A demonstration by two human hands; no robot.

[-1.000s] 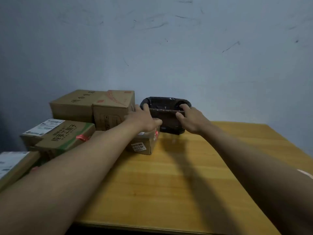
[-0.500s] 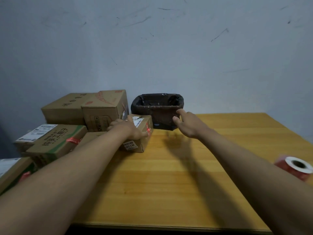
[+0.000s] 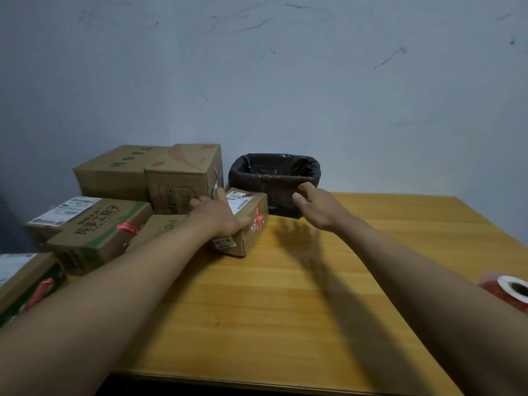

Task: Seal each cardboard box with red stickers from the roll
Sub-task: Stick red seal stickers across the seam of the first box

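Observation:
A small cardboard box (image 3: 251, 224) with white labels and a red sticker on its right edge sits at the left middle of the wooden table (image 3: 285, 310). My left hand (image 3: 217, 215) lies on top of it, thumb over its front edge, gripping it. My right hand (image 3: 317, 207) hovers with its fingers apart and nothing in them, just in front of a black-lined bin (image 3: 274, 181). The roll of red stickers (image 3: 508, 292) lies at the table's right edge, beside my right forearm.
Several cardboard boxes are piled at the left: two tall ones (image 3: 160, 172) against the wall, a green-printed one with a red sticker (image 3: 97, 230), another at the near left (image 3: 23, 278). A scuffed blue-grey wall stands behind.
Both hands left the bin's rim. My left hand dropped onto the small box and took hold of it. My right hand drew back slightly. The view tilted down, showing the sticker roll.

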